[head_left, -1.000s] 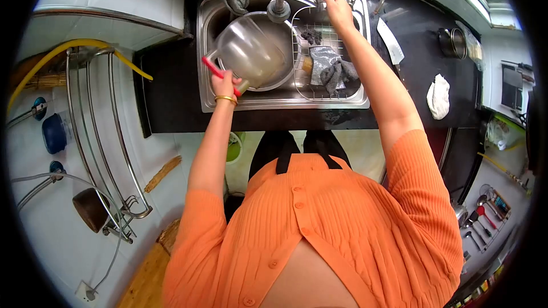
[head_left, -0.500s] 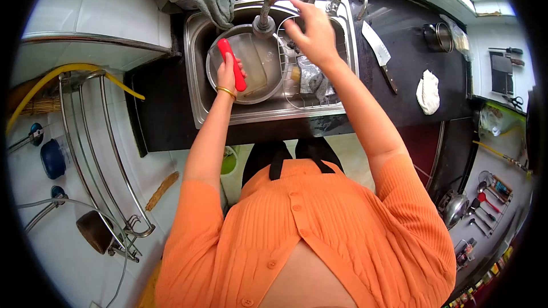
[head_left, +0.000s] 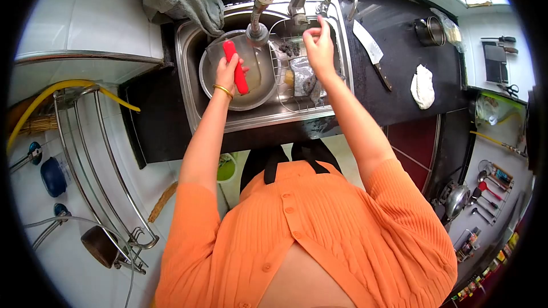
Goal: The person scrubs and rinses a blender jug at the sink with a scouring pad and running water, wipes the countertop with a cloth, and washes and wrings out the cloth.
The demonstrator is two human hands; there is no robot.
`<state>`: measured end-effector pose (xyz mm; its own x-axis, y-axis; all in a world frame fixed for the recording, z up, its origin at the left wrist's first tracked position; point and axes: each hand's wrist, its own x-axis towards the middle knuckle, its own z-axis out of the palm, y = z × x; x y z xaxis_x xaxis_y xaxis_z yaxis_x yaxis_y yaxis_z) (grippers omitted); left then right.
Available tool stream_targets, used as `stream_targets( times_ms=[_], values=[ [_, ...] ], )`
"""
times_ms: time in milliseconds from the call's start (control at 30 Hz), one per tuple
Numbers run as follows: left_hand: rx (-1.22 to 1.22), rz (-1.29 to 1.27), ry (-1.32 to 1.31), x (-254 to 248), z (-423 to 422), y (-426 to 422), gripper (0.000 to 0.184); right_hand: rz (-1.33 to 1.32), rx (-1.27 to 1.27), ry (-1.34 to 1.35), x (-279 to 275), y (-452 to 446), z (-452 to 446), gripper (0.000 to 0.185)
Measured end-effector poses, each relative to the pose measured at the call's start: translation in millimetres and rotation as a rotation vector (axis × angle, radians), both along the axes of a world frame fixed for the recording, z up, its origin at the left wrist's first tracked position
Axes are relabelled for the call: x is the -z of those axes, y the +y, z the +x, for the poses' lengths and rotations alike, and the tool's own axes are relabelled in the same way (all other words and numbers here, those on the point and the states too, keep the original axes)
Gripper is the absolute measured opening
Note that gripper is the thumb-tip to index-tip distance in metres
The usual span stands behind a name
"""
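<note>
Your right hand (head_left: 321, 52) has moved off tap (head_left: 298, 10), grip spread, empty. Left hand (head_left: 226, 73) wraps grip around red-handled jug (head_left: 237, 71), in or over metal basin (head_left: 208, 84), which unclear. Hold handle firmly, wrist straight; keep jug clear of spout (head_left: 258, 36).

The clear pitcher (head_left: 249, 68) is being gripped by its straight red handle (head_left: 241, 80), which is facing upward, its far end leaning slightly left. The transparent body is lying over the round metal basin (head_left: 206, 82); its contact with the bottom is remaining indeterminable. The metal faucet (head_left: 298, 4) is standing upright, its round spray head (head_left: 257, 35) hanging above the basin's far side.
</note>
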<state>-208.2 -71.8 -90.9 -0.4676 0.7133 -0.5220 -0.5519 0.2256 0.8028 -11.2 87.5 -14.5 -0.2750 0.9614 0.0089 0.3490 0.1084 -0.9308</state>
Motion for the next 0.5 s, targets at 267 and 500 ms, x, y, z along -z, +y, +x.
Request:
stream_targets(
  times_ms=[267,500],
  values=[
    [0.035,0.002,-0.06,3,3,10,0.029,0.201,-0.123,-0.257,30,35,-34,0.033],
    [0.055,0.004,-0.099,6,11,18,0.034,0.315,-0.137,-0.169,24,15,-29,0.031]
  ],
)
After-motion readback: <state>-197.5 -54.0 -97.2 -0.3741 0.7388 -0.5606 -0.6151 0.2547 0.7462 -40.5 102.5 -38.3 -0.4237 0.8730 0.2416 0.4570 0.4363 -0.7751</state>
